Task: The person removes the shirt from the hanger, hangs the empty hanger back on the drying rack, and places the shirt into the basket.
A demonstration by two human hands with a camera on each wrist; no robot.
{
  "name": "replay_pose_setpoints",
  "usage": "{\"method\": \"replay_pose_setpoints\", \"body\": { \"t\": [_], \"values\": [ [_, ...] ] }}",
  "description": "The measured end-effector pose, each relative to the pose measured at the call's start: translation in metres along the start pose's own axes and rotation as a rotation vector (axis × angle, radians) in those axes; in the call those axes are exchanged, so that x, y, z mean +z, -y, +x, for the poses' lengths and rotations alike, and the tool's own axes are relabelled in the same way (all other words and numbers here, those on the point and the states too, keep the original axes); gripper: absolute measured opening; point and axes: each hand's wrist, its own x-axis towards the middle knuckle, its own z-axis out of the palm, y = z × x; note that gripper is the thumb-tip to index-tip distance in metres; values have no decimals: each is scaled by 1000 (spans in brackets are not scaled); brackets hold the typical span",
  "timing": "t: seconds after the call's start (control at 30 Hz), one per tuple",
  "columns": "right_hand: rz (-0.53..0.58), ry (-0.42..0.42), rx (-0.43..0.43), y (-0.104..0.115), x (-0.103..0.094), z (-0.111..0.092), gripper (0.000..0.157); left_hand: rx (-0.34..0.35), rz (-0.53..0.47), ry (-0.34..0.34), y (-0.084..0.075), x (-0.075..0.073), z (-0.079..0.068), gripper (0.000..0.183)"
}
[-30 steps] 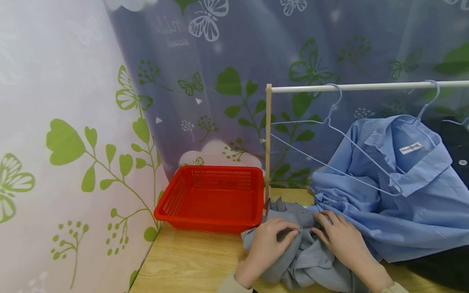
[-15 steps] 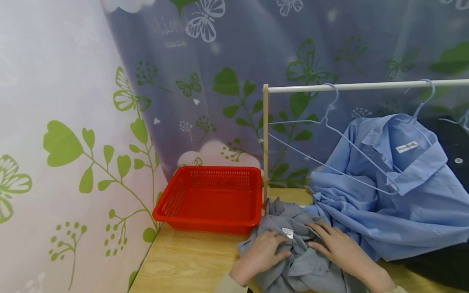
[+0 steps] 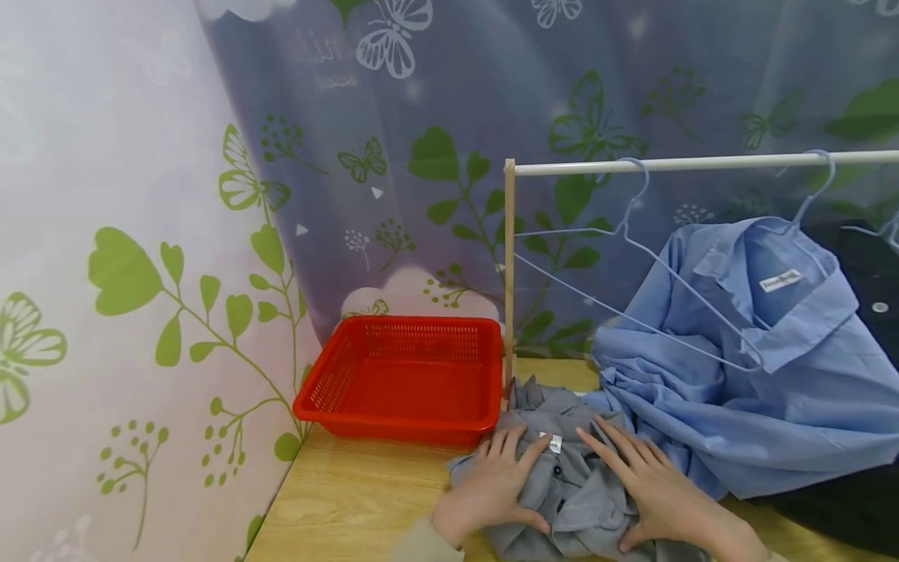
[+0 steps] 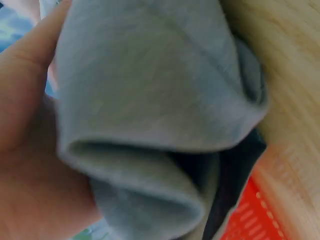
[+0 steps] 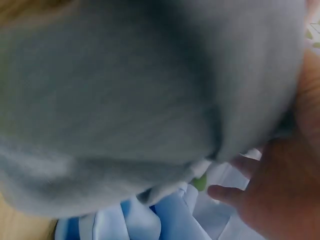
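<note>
A crumpled grey shirt [image 3: 562,507] lies on the table in the head view, with a white collar label and a dark button showing. My left hand [image 3: 495,488] rests on its left side, fingers spread and fairly straight. On the opposite side my right hand [image 3: 656,492] touches the cloth, its fingers likewise spread. Folds of the grey shirt [image 4: 150,75] fill most of the left wrist view, beside the left hand [image 4: 35,150]. In the right wrist view the blurred cloth [image 5: 110,90] hides part of the right hand [image 5: 280,185].
A red plastic basket [image 3: 400,435] stands left of the shirt. Behind it, a wooden post [image 3: 509,273] carries a white rail [image 3: 723,165]. A bare blue hanger [image 3: 674,271] and a blue shirt [image 3: 674,375] hang there. Black clothing [image 3: 860,261] is at the far right.
Both hands have let go of the pinched collar cloth and spread their fingers over the grey shirt's sides. The white label and the dark button have come into sight.
</note>
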Motion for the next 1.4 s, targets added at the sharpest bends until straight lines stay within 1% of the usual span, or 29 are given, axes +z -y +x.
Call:
{"method": "replay_pose_setpoints", "body": {
  "t": [0.1,0.17,0.27,0.37,0.43,0.5,0.57,0.63,0.8,0.93,1.07,1.13,1.2,1.3,1.4],
  "values": [
    [-55,-8,22,-3,5,13,150,-8,25,-11,0,7,9,120],
    [-60,11,33,-5,5,21,151,-24,14,-14,-1,10,16,121],
    [-23,78,57,-7,5,31,149,-53,-8,-13,-1,13,25,119],
    [28,151,93,-9,7,39,147,-90,-30,7,-2,16,33,114],
    [48,177,112,-10,9,43,145,-117,-31,29,-3,17,36,111],
    [57,183,129,-11,12,46,140,-140,-36,54,-4,17,39,109],
    [58,173,138,-12,15,49,134,-155,-31,67,-4,18,41,107],
    [62,152,139,-12,17,52,127,-160,-30,66,-5,19,42,106],
    [53,86,116,-10,21,55,110,-155,-25,34,-6,20,43,102],
    [26,20,73,-6,23,54,89,-148,2,17,-8,20,43,93],
    [-7,-17,36,-2,25,52,73,-132,14,-15,-9,20,41,83],
    [-26,-22,36,2,26,50,67,-119,11,-35,-9,21,39,79],
    [-50,-29,46,5,27,47,66,-102,14,-57,-8,21,37,75],
    [-99,-51,65,11,29,42,70,-72,25,-77,-6,21,35,70],
    [-143,-94,47,13,30,39,73,-52,43,-82,-5,21,32,66]
  ]
}}
